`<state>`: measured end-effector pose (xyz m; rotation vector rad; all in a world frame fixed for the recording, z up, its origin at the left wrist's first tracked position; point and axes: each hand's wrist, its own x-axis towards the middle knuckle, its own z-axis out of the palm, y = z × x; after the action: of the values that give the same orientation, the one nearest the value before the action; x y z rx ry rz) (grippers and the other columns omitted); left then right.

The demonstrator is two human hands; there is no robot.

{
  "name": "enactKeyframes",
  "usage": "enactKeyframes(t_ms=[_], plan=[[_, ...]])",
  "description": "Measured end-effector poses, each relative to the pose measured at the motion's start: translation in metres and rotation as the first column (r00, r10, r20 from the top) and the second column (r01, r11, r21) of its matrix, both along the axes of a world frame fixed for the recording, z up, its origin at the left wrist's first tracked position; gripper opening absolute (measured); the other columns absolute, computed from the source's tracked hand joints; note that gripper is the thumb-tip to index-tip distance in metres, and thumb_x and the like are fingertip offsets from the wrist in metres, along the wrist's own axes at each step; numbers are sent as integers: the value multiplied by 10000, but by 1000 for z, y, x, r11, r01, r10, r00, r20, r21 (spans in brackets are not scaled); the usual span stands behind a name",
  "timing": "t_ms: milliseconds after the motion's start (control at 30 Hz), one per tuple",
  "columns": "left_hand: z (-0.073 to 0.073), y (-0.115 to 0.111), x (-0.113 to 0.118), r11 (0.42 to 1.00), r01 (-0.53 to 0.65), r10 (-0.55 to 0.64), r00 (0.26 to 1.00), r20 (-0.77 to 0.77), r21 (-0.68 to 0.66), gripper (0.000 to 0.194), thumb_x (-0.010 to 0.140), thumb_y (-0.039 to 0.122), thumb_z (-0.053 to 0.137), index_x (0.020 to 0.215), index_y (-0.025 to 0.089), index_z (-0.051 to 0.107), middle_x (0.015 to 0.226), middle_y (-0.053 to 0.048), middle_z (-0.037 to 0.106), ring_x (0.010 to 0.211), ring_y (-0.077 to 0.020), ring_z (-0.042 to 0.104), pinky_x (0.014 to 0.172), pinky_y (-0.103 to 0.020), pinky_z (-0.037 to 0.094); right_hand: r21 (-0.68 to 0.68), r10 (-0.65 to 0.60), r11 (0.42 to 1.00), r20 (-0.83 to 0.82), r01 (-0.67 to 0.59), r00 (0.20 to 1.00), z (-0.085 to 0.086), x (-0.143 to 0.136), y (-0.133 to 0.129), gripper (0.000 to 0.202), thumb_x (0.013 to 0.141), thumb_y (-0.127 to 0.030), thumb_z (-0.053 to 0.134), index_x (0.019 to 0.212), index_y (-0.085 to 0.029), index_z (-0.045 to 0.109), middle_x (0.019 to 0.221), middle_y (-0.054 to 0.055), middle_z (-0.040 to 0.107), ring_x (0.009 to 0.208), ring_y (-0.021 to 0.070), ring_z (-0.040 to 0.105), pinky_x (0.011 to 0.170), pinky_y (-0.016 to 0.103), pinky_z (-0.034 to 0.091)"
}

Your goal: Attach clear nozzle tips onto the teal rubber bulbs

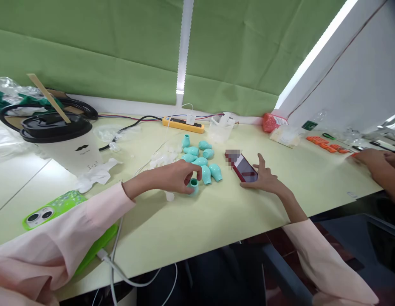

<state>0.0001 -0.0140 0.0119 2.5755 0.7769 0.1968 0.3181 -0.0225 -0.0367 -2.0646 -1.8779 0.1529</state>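
Observation:
A small glossy turquoise vase stands mouth up on the table, with the curled thumb and fingers of my left hand around it. Just beyond it lies a cluster of similar turquoise vases, most on their sides and one upright at the back. To the right, a dark-screened phone with a red edge lies at a slant. My right hand grips its near end, thumb along the near edge and a finger at the far edge, while the index finger sticks up. Part of the phone's far end is blurred out.
A lidded paper cup and a green-cased phone with a white cable are at left. Behind stand a yellow power strip and a clear plastic tub. Orange pieces lie near another person's hand at right.

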Motion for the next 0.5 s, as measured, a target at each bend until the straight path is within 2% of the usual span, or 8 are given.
enactKeyframes(t_ms=[67, 100, 167, 233, 300, 367, 433, 500], plan=[[3, 4, -4, 997, 23, -24, 999, -20, -68, 327, 655, 254, 519, 976, 203, 480, 642, 31, 534, 576, -101, 496, 531, -200, 355, 103, 41, 994, 67, -48, 997, 14, -21, -3, 1215, 408, -575, 672, 1310, -205, -54, 1243, 188, 325, 1084, 414, 309, 785, 593, 271], [6, 6, -7, 995, 30, -34, 998, -44, -98, 384, 650, 260, 532, 1023, 211, 457, 667, 30, 547, 589, -102, 503, 536, -199, 360, 176, 113, 977, 66, -123, 991, 21, -36, -6, 1184, 438, -576, 661, 1310, -207, -48, 1256, 177, 308, 1100, 396, 296, 809, 577, 267], [15, 10, -15, 992, 18, -32, 993, -110, -128, 453, 646, 273, 547, 1079, 223, 425, 710, 25, 568, 619, -107, 517, 548, -198, 368, 262, 369, 894, 29, -363, 929, 32, -70, -13, 974, 554, -539, 621, 1299, -228, 77, 1245, 128, 340, 1104, 311, 329, 844, 465, 319], [24, 13, -23, 995, -20, 1, 984, -181, -100, 400, 667, 281, 532, 1055, 227, 455, 730, 18, 576, 660, -115, 525, 565, -200, 374, 317, 570, 779, 3, -542, 822, 35, -104, -17, 824, 595, -507, 611, 1255, -221, 208, 1131, 94, 455, 1021, 251, 407, 816, 387, 361], [30, 12, -29, 997, -80, 80, 970, -228, 11, 286, 701, 275, 496, 982, 223, 512, 740, 5, 573, 707, -129, 524, 589, -209, 379, 359, 675, 680, 36, -640, 737, 29, -131, -18, 680, 623, -480, 600, 1179, -201, 326, 964, 68, 542, 899, 222, 465, 784, 371, 364], [28, 7, -33, 975, -129, 170, 956, -238, 181, 243, 724, 246, 468, 956, 219, 532, 774, -15, 567, 755, -148, 515, 614, -229, 381, 387, 721, 609, 94, -693, 686, 17, -148, -15, 593, 644, -467, 580, 1115, -164, 389, 875, 68, 568, 821, 218, 485, 739, 371, 358], [18, 2, -35, 925, -136, 230, 943, -238, 355, 268, 731, 188, 448, 987, 214, 524, 819, -39, 560, 791, -170, 499, 637, -254, 381, 399, 760, 531, 166, -747, 629, 4, -155, -10, 493, 682, -443, 543, 1059, -146, 429, 808, 65, 582, 772, 214, 499, 694, 361, 351], [4, -3, -36, 876, -109, 263, 925, -276, 469, 296, 732, 135, 426, 1001, 204, 528, 844, -65, 549, 807, -192, 478, 654, -281, 382, 386, 795, 470, 206, -794, 570, -6, -155, -3, 391, 738, -395, 495, 1040, -153, 438, 815, 62, 593, 754, 196, 521, 692, 345, 345]])
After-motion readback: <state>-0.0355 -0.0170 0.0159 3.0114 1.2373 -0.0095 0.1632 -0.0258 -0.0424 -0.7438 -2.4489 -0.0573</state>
